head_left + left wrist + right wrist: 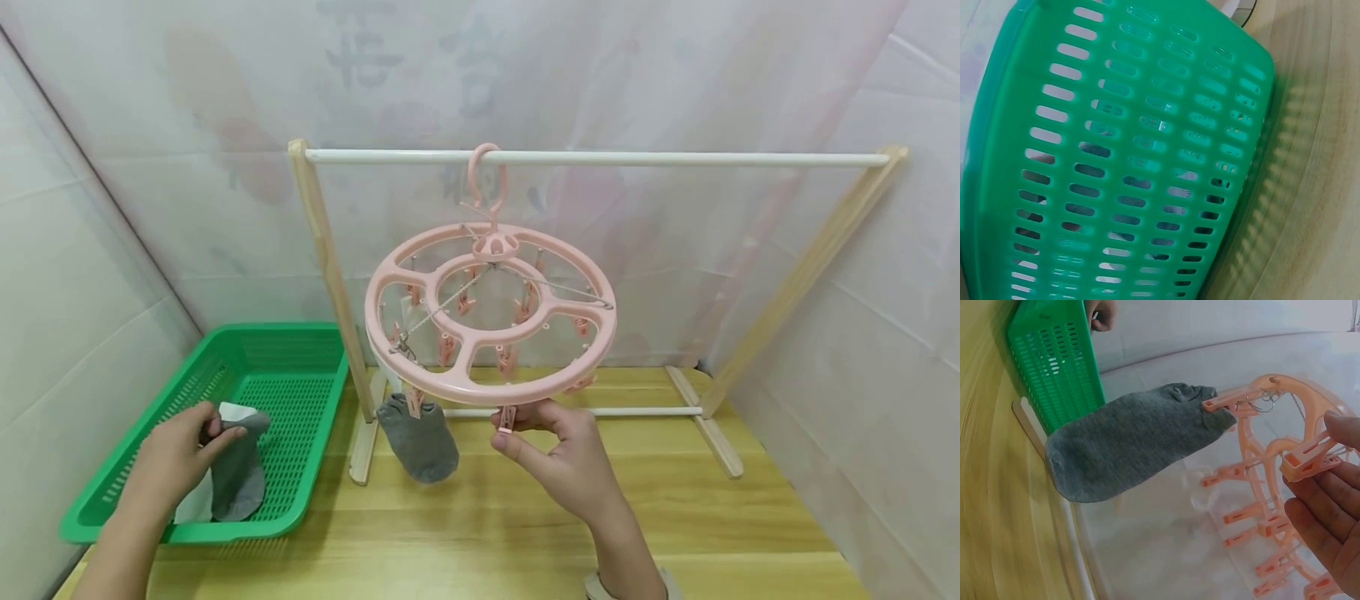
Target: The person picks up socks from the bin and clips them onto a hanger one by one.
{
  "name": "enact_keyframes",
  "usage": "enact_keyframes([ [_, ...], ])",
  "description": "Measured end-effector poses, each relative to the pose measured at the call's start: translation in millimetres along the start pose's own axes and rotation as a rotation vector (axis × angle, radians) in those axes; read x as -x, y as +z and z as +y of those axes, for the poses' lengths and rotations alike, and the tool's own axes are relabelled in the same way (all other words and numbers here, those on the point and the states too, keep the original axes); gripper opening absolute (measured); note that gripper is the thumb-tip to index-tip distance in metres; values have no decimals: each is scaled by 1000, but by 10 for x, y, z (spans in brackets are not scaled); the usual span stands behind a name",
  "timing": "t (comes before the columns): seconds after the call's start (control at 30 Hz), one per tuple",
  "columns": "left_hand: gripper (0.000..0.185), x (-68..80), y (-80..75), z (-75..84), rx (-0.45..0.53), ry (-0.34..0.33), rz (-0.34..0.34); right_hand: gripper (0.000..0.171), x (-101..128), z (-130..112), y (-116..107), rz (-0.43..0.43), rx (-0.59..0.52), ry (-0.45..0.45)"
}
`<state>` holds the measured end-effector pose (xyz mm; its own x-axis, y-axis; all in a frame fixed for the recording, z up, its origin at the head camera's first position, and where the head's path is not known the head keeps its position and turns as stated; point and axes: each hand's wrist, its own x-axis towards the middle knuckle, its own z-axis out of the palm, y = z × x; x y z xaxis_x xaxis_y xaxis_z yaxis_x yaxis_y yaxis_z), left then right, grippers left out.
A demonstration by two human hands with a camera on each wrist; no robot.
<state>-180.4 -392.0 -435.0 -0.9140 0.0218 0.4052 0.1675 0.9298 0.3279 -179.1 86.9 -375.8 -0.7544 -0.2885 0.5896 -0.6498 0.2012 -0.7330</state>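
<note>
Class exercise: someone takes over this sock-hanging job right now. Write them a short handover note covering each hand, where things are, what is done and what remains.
Left hand: grips a grey sock in the green basket, where a white cloth also lies.
Right hand: pinches a peg at the front rim of the pink round hanger, which hangs from the white rail.
Done: one grey sock pegged up.
Left: peg the sock held in the basket; probably the white cloth too.

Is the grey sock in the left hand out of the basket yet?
No. Left hand grips grey sock inside green basket.
</note>
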Motion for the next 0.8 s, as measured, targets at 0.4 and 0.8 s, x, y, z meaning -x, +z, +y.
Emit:
enact_keyframes([
  [0.4,35,10,-92,213,186,27,138,18,-5,15,2,-3,22,-6],
  [0.8,50,3,-232,745,417,35,282,16,-10,-12,-11,-1,49,-9],
])
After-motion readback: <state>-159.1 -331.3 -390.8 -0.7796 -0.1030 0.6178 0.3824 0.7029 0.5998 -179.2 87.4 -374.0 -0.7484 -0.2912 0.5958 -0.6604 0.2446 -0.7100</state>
